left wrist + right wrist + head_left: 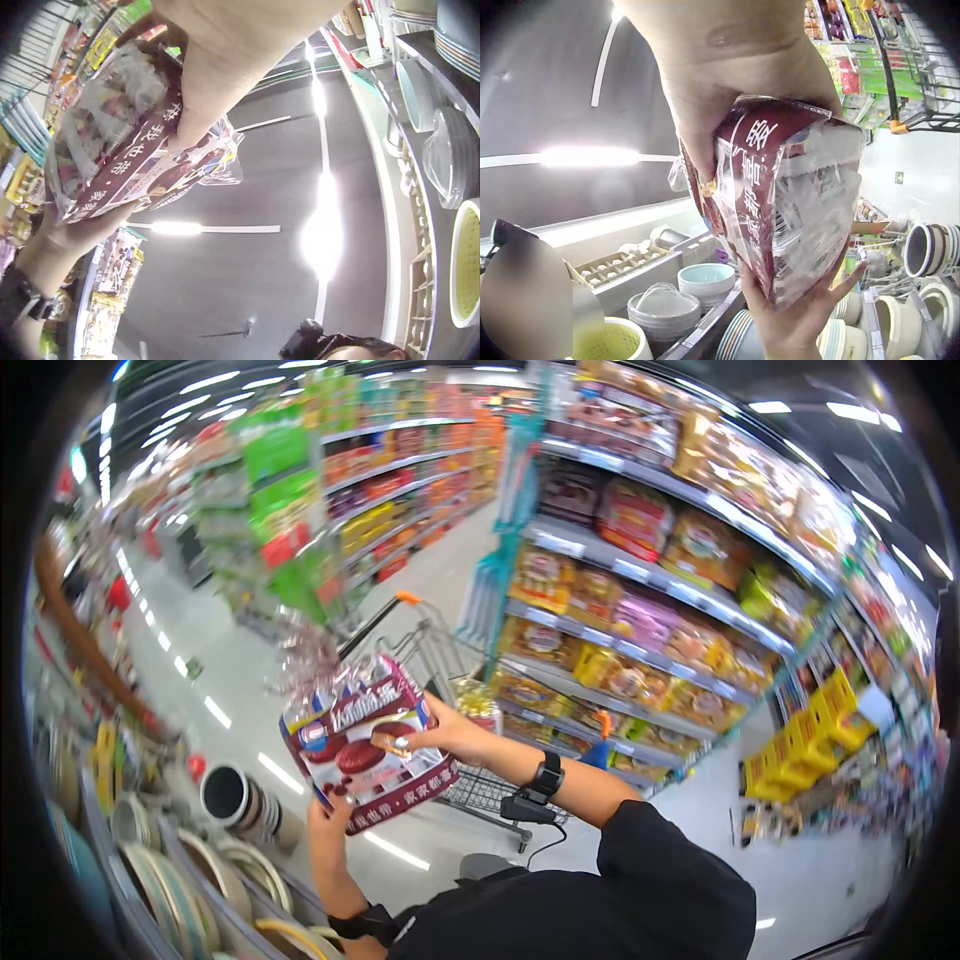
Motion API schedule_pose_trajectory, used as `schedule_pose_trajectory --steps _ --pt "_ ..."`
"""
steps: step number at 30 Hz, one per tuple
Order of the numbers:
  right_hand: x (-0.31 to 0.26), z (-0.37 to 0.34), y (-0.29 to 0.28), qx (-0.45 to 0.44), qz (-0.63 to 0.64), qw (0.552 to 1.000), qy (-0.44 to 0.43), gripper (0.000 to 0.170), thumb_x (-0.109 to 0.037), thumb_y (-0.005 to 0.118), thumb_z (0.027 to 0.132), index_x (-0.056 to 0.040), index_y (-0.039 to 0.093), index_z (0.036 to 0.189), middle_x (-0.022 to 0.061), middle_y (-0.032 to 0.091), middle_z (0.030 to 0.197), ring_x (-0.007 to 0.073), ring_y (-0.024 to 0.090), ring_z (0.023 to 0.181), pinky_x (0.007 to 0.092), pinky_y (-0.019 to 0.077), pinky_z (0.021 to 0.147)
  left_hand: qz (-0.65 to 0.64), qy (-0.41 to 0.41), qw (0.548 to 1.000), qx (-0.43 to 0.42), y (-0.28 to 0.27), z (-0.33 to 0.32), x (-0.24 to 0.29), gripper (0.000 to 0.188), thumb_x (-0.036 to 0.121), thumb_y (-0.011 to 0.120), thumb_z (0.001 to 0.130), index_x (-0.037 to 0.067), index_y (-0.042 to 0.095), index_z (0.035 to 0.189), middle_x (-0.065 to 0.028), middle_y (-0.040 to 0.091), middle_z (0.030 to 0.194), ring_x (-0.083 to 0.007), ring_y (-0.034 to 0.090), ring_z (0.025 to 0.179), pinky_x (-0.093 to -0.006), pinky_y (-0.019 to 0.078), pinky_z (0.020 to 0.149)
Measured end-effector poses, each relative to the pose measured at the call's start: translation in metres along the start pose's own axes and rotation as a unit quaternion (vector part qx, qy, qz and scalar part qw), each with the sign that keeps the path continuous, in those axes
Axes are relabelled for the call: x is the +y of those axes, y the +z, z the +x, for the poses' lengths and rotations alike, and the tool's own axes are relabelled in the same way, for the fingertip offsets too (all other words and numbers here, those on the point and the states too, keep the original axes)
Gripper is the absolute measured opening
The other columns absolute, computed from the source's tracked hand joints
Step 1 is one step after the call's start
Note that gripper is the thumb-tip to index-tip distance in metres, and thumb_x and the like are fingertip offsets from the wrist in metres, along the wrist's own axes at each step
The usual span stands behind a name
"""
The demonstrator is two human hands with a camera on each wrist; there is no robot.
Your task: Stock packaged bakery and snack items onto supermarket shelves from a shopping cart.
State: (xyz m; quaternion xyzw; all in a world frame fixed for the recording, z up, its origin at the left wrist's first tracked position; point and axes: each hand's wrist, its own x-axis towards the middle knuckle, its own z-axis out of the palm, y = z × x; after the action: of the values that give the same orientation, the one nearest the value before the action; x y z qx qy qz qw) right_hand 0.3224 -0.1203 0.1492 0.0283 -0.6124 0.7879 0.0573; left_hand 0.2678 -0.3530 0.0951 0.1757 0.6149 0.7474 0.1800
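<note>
In the head view a maroon snack bag [350,760], printed with round dark red cakes and white lettering, is held up in front of the body. My right hand [455,735] grips its right side, thumb across the printed front. From below, my left hand [332,822] holds the lower left corner. Up close in the left wrist view, the bag's clear side [105,124] shows individually wrapped pieces inside. The right wrist view has the right thumb pressed on the bag's [746,180] front, with the left hand [791,322] under it, fingers spread along the clear film.
A shopping cart [480,795] stands just beyond the bag. Shelves of packaged baked goods [640,615] rise at the right, with yellow crates [810,735] farther right. Bowls and pots [165,890] line a shelf at the lower left. An aisle floor [235,730] runs along the left.
</note>
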Motion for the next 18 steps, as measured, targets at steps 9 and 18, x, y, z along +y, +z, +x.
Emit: schedule_pose_trajectory --steps 9,18 --pt "0.039 -0.087 -0.102 0.207 0.125 0.969 0.049 0.053 -0.008 0.062 0.078 -0.0025 0.036 0.124 0.0087 0.052 0.114 0.0133 0.053 0.099 0.0274 0.0437 0.084 0.149 -0.075 0.974 -0.153 0.094 0.058 -0.062 0.029 0.023 0.064 0.077 -0.003 0.059 0.09 -0.003 0.058 0.076 -0.0091 0.05 0.07 -0.0267 0.043 0.065" --pt "0.015 -0.167 -0.244 0.317 -0.047 0.947 -0.036 0.068 -0.003 0.07 0.069 -0.0036 0.035 0.127 0.0071 0.05 0.117 0.0156 0.048 0.107 0.0304 0.0376 0.093 0.275 0.186 0.895 -0.3 0.256 0.143 -0.113 0.055 0.027 0.079 0.054 -0.001 0.055 0.095 -0.0154 0.057 0.09 -0.0297 0.055 0.086 -0.0371 0.0425 0.076"
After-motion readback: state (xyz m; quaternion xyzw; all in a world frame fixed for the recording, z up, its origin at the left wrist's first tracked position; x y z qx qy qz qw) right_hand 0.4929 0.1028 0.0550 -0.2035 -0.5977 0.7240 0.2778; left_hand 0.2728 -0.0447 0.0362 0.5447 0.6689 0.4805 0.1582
